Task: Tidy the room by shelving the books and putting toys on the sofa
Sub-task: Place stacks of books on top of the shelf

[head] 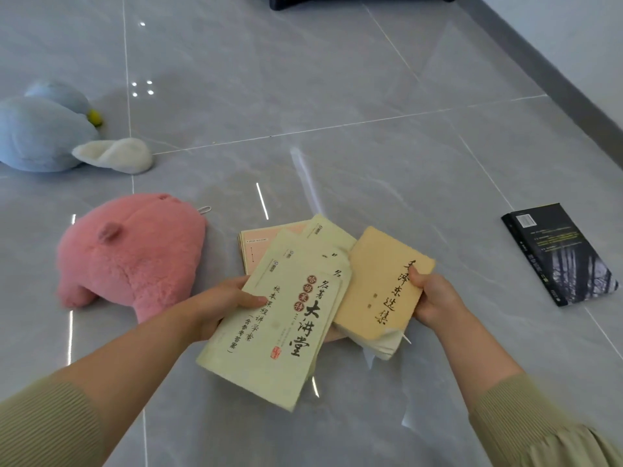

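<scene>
Head view: your left hand (225, 299) grips the fanned green booklets (286, 318) while your right hand (435, 298) pinches the yellow book (381, 284), gathering them for shelving.

— What sort of place is this?

— A home, most likely a living room. Glossy grey floor (337, 96) tiles, with a white wall (580, 25) and dark skirting board (539, 62) at 2 o'clock.

— What else says home?

— A pink plush toy (131, 254) at 9 o'clock, a blue plush toy (40, 136) at 10, a black book (559, 254) lying at 3, green books (279, 318) and a yellow book (381, 284) at 6. A dark furniture base (278, 4) at 12.
</scene>
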`<state>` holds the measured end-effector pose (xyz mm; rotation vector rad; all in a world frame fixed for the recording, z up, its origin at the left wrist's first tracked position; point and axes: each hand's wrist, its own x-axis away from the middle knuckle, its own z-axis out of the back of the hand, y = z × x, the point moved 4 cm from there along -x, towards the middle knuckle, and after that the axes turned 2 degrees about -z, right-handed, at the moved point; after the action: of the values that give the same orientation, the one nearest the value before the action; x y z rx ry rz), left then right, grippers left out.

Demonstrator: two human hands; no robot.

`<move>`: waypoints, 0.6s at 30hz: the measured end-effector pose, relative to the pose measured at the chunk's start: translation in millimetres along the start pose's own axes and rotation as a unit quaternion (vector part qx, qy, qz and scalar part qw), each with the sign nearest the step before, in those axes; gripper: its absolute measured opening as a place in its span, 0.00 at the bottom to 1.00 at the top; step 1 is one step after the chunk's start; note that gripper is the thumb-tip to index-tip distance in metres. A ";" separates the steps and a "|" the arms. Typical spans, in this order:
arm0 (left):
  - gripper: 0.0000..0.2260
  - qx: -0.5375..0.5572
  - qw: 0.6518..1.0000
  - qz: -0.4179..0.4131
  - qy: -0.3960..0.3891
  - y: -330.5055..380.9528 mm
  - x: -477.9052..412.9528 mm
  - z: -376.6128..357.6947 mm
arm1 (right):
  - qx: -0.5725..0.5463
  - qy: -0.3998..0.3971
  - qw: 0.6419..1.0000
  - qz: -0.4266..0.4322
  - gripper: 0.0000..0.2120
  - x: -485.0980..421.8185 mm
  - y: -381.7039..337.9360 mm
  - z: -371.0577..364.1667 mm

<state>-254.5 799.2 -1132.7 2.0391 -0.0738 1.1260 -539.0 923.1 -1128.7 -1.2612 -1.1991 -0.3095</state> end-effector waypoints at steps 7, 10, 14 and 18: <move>0.39 0.098 0.991 -0.048 -0.076 -1.4 22.2 28.7 | 0.112 -0.008 0.993 -0.042 0.09 1.9 0.9 -1.5; 0.20 0.229 0.951 -0.101 -0.180 12.8 19.9 24.2 | 0.099 -0.006 0.994 -0.037 0.09 3.3 1.6 -0.3; 0.18 0.260 0.926 -0.123 -0.244 30.1 13.7 2.3 | 0.144 -0.019 0.988 -0.042 0.11 5.8 15.5 -13.2; 0.17 -0.007 0.998 -0.044 0.046 19.3 -2.0 -23.5 | 0.114 -0.046 0.992 -0.022 0.19 9.1 35.5 -39.3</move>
<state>-279.6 800.9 -1115.5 1.9568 0.0540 1.1589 -488.4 906.4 -1134.8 -1.0603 -1.3021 -0.1418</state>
